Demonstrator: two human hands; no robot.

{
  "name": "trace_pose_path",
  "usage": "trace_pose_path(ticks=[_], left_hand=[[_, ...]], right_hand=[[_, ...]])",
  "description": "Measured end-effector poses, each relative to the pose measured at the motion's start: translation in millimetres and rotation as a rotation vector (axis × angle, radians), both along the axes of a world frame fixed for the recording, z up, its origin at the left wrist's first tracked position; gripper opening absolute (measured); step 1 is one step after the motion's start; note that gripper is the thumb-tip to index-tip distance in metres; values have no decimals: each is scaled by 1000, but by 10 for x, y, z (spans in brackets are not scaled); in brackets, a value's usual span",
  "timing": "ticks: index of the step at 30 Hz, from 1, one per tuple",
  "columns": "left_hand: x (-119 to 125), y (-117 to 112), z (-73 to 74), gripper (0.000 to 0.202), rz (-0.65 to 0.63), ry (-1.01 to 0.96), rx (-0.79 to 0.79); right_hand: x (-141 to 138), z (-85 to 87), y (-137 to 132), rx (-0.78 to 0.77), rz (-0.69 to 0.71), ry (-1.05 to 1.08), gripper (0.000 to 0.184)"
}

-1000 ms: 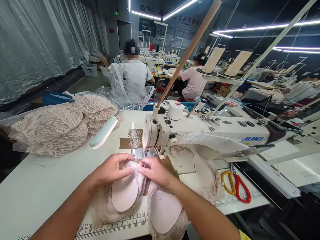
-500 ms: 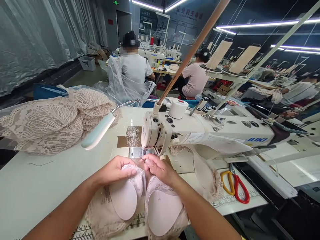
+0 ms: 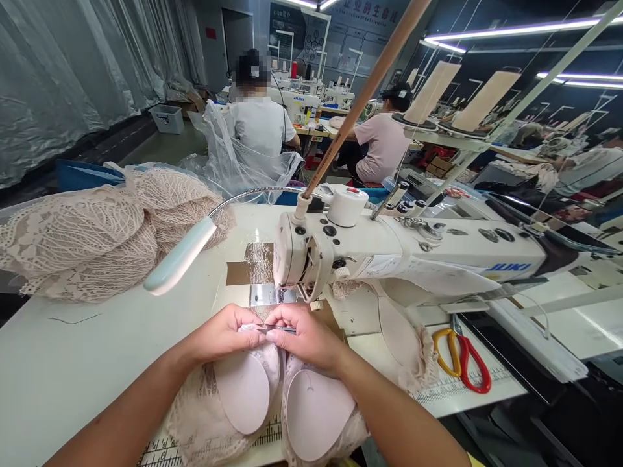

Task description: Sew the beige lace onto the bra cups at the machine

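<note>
A beige lace bra [image 3: 321, 415] with two pale padded cups lies in front of me, its insides facing up. My left hand [image 3: 226, 334] pinches the lace at the upper edge of the left cup. Close against it, my right hand [image 3: 304, 334] is closed around a slim metal tool [image 3: 280, 329], whose exact kind is hard to make out. The tool's tip meets the lace at my left fingertips. Just beyond both hands are the needle area and presser foot [image 3: 281, 295] of the sewing machine [image 3: 360, 240].
Scissors with yellow and red handles [image 3: 460, 360] lie at right beside another beige cup piece [image 3: 402, 331]. A pile of beige lace pieces [image 3: 97, 240] covers the table's far left. A lamp [image 3: 180, 256] on a bendable neck hangs left of the machine. Two people sit ahead.
My right hand has turned and come against my left, bringing the metal tool level with the lace edge. The left hand keeps its pinch. The view has shifted slightly.
</note>
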State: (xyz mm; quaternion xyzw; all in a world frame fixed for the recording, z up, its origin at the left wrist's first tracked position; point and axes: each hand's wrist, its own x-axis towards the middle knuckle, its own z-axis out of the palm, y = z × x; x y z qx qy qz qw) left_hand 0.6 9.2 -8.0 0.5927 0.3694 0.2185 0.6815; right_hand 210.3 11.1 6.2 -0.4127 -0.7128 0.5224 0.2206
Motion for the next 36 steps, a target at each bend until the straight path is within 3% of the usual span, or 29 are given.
trace_pose_path(ticks=[5, 9, 14, 19, 22, 29, 32, 36], left_hand=[[42, 4, -4, 38, -18, 18, 40], [22, -11, 50, 37, -41, 39, 61], [-285, -27, 187, 22, -102, 234, 29], [-500, -14, 276, 25, -43, 279, 32], [-451, -16, 307, 25, 29, 261, 81], [-208, -74, 214, 28, 94, 176, 53], [-130, -78, 160, 28, 112, 159, 55], [-88, -65, 128, 30, 133, 115, 59]], right_hand=[[-49, -41, -19, -42, -68, 128, 12], [-64, -63, -11, -137, -33, 117, 36], [-3, -100, 41, -3, -72, -72, 15], [39, -73, 60, -70, 114, -87, 24], [2, -28, 45, -105, 55, -2, 31], [-124, -47, -19, -10, -51, -29, 10], [-120, -63, -30, 28, -61, 11, 13], [-48, -62, 5, -56, -22, 123, 28]])
